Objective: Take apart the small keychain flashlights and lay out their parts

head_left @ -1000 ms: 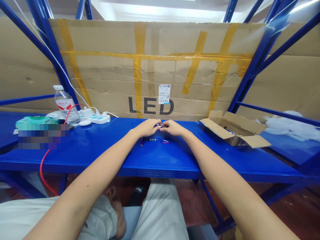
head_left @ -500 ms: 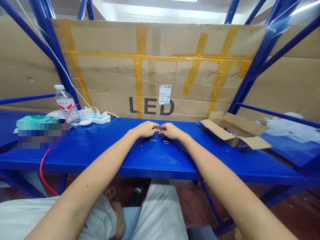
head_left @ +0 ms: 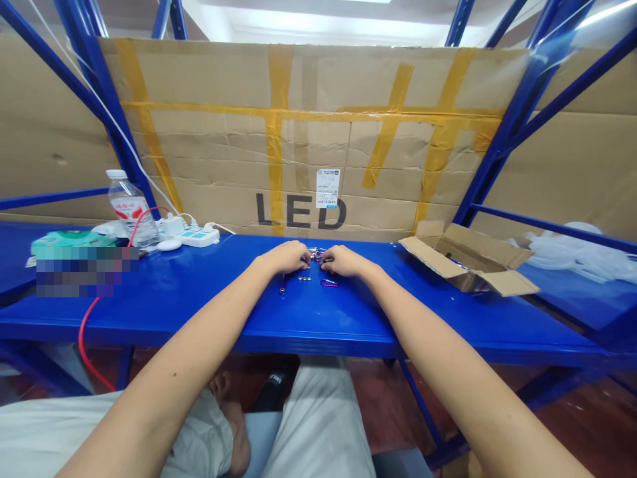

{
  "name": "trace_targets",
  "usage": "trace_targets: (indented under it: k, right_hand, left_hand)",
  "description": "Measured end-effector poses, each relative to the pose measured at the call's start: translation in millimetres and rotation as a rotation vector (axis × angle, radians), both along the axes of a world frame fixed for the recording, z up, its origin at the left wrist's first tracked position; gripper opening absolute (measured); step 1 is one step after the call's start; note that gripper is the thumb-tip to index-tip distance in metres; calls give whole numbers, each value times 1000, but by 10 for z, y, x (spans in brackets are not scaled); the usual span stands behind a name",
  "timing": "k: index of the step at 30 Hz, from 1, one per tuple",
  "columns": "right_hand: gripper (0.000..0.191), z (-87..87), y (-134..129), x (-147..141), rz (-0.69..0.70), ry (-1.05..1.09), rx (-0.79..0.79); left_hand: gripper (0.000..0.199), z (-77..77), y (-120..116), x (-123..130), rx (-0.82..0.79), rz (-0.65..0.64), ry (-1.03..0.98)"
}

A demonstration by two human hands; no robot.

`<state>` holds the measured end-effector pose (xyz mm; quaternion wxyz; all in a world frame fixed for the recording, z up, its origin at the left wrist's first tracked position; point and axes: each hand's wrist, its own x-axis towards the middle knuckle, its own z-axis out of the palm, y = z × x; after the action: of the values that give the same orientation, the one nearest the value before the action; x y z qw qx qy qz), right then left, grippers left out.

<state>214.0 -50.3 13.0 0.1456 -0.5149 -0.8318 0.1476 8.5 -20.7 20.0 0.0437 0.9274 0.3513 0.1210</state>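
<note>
Both hands rest close together on the blue shelf top. My left hand and my right hand each pinch one side of a small purple metal piece lying between their fingertips. Just in front of them lie a row of small round metal beads, a small purple clip and a thin purple stick. What exactly the fingers hold is too small to make out.
An open cardboard box sits to the right. At the left stand a water bottle, a white power strip with a red cable, and a green pack. A taped cardboard wall marked LED closes the back. White plastic bags lie far right.
Both hands have dropped slightly, from held just above the shelf to resting on it, still pinched together on the small piece.
</note>
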Motion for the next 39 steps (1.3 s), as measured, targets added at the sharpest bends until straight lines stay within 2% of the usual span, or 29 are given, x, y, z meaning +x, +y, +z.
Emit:
trace_targets:
  k: [3,7,13,16,20,26,33,39]
  right_hand:
    - [13,0,-6,-4,-17,7,-13]
    - [13,3,-17,-11,-23,7,-18]
    - [9,7,-48,-45,7,17,29]
    - [11,6,-71,-89,29,108,55]
    - [22,-9,-70,-132,62,260,105]
    - [22,-24,-55,-132,139,245,151]
    - [21,8,-103,-141,126,167,167]
    - [22,30,-113,-144,126,172,141]
  left_hand:
    - [11,25,17,-76,-53,65,-5]
    - [9,69,23,-175,-121,92,31]
    - [17,40,54,-235,-94,162,-35]
    - [22,-9,74,-192,-95,187,-141]
    - [16,-62,93,-99,-82,226,-170]
    - [17,-98,95,-69,-112,194,-135]
    - [19,-108,80,-57,-132,184,-124]
    - [21,-66,79,-84,-264,123,-97]
